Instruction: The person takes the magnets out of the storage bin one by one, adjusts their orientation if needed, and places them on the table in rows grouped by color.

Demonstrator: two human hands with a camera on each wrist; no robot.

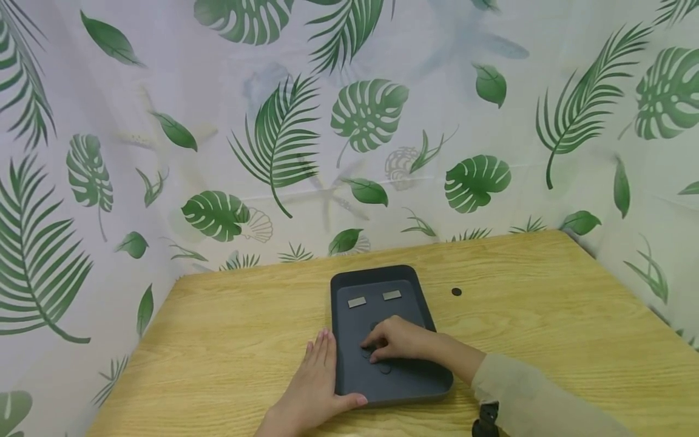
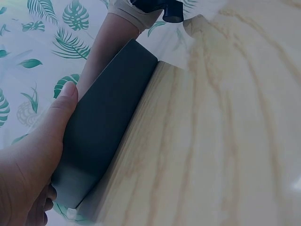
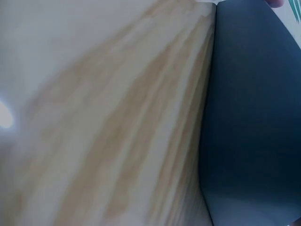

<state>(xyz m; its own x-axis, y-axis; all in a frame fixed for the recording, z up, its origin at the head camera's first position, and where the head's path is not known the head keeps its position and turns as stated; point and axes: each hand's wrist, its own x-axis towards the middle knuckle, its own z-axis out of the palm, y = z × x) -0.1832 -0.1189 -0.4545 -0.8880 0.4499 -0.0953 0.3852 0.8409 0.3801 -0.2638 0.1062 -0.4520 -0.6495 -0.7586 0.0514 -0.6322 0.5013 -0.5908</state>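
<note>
A dark grey rectangular tray [image 1: 355,385] lies on the table, its side wall [image 2: 108,122] filling much of the left wrist view. My left hand [image 1: 311,388] rests against the tray's left side with straight fingers, the thumb at the near rim. Inside the tray, my right hand [image 1: 395,340] has its finger and thumb closed about a small dark disc [image 1: 366,354], mostly covered. Another dark disc [image 1: 384,368] lies just nearer, and a third disc [image 1: 374,325] shows partly behind the hand. Two small silvery rectangular plates, a left plate [image 1: 357,301] and a right plate [image 1: 391,295], lie toward the far end.
On the wood-grain table [image 1: 246,340], one more black disc [image 1: 456,292] lies right of the tray. A leaf-print cloth [image 1: 415,200] hangs behind and at both sides. A black strap or device [image 1: 486,419] sits at the right wrist.
</note>
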